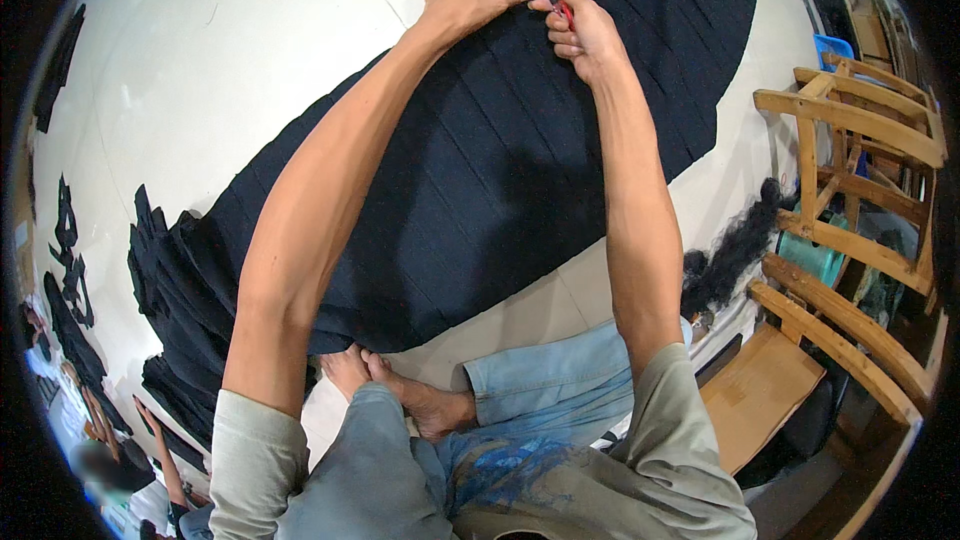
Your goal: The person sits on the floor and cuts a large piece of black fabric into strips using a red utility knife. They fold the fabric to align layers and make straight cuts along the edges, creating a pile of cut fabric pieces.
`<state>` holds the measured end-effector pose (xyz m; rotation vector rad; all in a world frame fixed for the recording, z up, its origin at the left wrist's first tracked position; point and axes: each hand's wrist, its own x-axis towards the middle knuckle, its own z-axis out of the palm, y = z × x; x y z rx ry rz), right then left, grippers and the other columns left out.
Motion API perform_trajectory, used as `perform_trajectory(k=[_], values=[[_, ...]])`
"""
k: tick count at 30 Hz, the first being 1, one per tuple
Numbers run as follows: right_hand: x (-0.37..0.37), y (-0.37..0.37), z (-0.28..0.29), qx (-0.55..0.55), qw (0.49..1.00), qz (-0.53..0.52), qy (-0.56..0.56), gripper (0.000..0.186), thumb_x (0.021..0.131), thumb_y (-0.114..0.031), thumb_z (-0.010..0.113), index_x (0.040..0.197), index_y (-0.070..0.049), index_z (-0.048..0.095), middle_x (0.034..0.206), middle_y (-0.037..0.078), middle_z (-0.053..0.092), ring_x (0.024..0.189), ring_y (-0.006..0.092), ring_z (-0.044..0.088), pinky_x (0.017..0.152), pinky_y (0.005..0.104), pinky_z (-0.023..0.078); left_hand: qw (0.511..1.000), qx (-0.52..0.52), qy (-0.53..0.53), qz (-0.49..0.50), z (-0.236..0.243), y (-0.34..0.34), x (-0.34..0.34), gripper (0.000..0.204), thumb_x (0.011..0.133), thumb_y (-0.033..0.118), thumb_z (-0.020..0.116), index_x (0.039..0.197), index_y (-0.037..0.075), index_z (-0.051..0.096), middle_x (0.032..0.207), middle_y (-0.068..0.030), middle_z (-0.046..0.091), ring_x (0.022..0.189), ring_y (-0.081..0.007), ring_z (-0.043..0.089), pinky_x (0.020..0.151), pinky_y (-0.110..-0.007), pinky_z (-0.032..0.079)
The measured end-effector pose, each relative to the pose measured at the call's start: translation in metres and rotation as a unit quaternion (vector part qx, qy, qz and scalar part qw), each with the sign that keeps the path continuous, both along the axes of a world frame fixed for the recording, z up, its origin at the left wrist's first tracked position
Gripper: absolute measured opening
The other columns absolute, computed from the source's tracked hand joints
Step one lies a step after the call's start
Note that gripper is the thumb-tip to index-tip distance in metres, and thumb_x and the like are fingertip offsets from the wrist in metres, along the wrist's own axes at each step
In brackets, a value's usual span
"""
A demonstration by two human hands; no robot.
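A large sheet of black fabric (pixel 480 180) with several parallel seams or creases lies across the pale floor in front of me. At its far edge my left hand (pixel 466 2) is closed, with thumb and fingertips pinching the cloth's border. Close beside it on the right, my right hand (pixel 588 32) is wrapped around small red-handled thread snips (pixel 565 12). Their dark blades point up and left toward the pinched edge. My fingers partly cover the snips, so I cannot tell whether the blades touch the cloth.
Bunched black cloth (pixel 180 270) lies at the left. Wooden chair frames (pixel 850 120), a cardboard piece (pixel 765 390) and a fuzzy black heap (pixel 735 250) stand or lie at the right. Another person (pixel 130 480) sits at the lower left. My bare feet (pixel 440 410) are near the cloth's front edge.
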<state>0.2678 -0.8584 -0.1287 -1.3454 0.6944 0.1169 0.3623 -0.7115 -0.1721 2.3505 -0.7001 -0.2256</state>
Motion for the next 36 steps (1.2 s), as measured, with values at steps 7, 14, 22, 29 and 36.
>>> perform_trajectory(k=[7, 14, 22, 29, 36], values=[[0.012, -0.016, -0.005, -0.111, 0.988, 0.104, 0.035, 0.045, 0.102, -0.04, 0.045, 0.099, -0.001, 0.066, 0.056, -0.01, 0.04, 0.042, -0.0012, 0.026, 0.036, 0.0159, 0.021, 0.999, -0.029, 0.018, 0.009, -0.008, -0.013, 0.01, 0.033, 0.084, 0.041, 0.066, 0.103, 0.017, 0.077, 0.087, -0.0063, 0.075, 0.087, -0.0223, 0.066, 0.091, -0.046, 0.025], [0.02, -0.016, -0.004, -0.101, 0.987, 0.101, 0.072, 0.043, 0.102, -0.039, 0.047, 0.098, -0.001, 0.066, 0.055, -0.009, 0.04, 0.04, -0.0012, 0.024, 0.034, 0.0161, 0.02, 0.999, -0.043, 0.009, 0.007, -0.009, -0.009, 0.007, 0.025, 0.087, 0.036, 0.065, 0.103, 0.022, 0.078, 0.087, -0.0042, 0.075, 0.087, -0.0191, 0.065, 0.093, -0.045, 0.024], [0.022, -0.014, -0.003, -0.115, 0.986, 0.106, 0.058, 0.042, 0.102, -0.039, 0.047, 0.095, -0.001, 0.065, 0.054, -0.009, 0.04, 0.039, -0.0025, 0.026, 0.034, 0.0151, 0.021, 0.999, -0.043, -0.006, -0.003, -0.011, -0.007, 0.005, 0.024, 0.087, 0.035, 0.066, 0.103, 0.022, 0.078, 0.087, -0.0035, 0.075, 0.086, -0.0177, 0.065, 0.093, -0.044, 0.024], [0.019, -0.019, -0.002, -0.08, 0.989, 0.111, 0.06, 0.041, 0.102, -0.039, 0.047, 0.095, -0.002, 0.063, 0.054, -0.01, 0.04, 0.039, -0.0032, 0.027, 0.033, 0.0136, 0.021, 0.999, -0.05, 0.01, 0.018, -0.01, -0.007, 0.003, 0.024, 0.088, 0.033, 0.065, 0.104, 0.02, 0.077, 0.084, -0.0033, 0.075, 0.085, -0.0177, 0.065, 0.095, -0.043, 0.023], [0.021, -0.019, -0.003, -0.097, 0.985, 0.13, 0.062, 0.041, 0.102, -0.039, 0.047, 0.096, -0.002, 0.063, 0.053, -0.01, 0.039, 0.039, -0.0032, 0.027, 0.033, 0.0135, 0.021, 0.999, -0.052, 0.005, 0.014, -0.01, -0.006, 0.002, 0.024, 0.089, 0.034, 0.065, 0.105, 0.02, 0.077, 0.084, -0.0035, 0.074, 0.083, -0.0167, 0.065, 0.095, -0.043, 0.023]])
